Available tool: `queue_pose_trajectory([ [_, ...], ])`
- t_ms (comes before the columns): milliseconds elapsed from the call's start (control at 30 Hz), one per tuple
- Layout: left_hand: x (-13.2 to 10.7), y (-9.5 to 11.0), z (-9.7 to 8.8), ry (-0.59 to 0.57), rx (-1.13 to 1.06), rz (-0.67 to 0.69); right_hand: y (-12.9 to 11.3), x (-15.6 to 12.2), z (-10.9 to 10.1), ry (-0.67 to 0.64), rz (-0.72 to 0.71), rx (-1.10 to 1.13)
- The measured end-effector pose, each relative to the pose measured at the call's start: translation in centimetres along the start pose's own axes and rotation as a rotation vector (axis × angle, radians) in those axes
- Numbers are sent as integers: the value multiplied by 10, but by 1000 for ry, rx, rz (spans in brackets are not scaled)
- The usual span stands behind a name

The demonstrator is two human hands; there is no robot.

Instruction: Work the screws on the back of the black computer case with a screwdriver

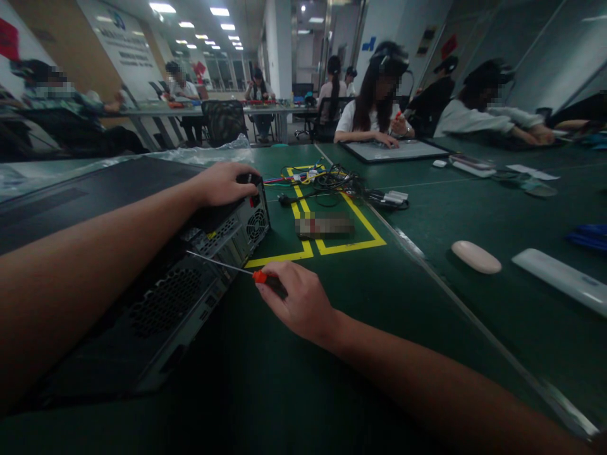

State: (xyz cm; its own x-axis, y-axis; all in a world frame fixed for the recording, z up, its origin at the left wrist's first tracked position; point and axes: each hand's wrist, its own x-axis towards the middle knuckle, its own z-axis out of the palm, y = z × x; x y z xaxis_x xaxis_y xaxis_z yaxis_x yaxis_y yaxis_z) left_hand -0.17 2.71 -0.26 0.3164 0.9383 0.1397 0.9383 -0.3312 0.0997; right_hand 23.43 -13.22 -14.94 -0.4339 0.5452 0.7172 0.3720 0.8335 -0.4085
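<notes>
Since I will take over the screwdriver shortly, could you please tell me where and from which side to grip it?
Grip the screwdriver by its orange-and-black handle, coming from the right, as the right hand does. Its thin shaft points left at the rear panel of the case, so the thick handle lies on the right.

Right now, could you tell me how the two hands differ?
The left hand rests atop the computer case; the right hand sits lower, beside it. The left hand holds no tool; the right hand grips an orange-handled screwdriver pointed at its rear. Both are bare.
</notes>
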Motion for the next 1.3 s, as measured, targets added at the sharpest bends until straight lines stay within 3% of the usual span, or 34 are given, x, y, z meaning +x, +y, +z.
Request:
queue_pose_trajectory([
  [1300, 1, -2, 0, -4, 2, 5, -4, 2, -5, -4, 42, -26],
])
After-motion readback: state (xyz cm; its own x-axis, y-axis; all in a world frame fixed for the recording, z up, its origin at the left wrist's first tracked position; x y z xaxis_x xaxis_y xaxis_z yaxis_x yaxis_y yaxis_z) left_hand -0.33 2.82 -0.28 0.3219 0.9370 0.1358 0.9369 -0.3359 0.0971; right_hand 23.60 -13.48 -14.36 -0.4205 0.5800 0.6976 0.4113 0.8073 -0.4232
